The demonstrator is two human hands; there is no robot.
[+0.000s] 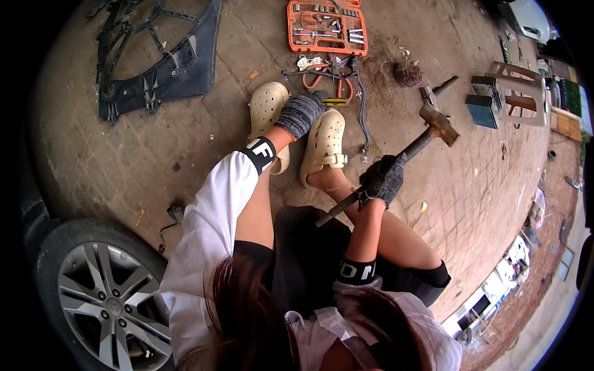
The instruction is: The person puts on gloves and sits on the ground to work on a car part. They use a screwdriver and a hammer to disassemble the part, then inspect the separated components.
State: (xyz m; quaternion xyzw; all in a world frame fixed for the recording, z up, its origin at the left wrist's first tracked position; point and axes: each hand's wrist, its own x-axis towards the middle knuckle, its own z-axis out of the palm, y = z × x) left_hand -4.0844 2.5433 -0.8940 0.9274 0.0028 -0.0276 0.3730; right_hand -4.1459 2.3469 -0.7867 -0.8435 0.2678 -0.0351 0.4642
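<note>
My left hand, in a grey knit glove, reaches down between the toes of my cream clogs. Its fingers are closed at the left end of a short yellow-and-black tool, whose exact kind I cannot make out. Wrapped round the long handle of a hammer is my gloved right hand. The rusty hammer head points up and right, and the handle's end slants back over my lap. Red-handled pliers and a dark cable lie on the paving just past my left hand.
An orange socket-set case lies open ahead. A black plastic car panel is at the far left, a car wheel at near left. Another hammer-like tool and an overturned stool-like frame lie to the right.
</note>
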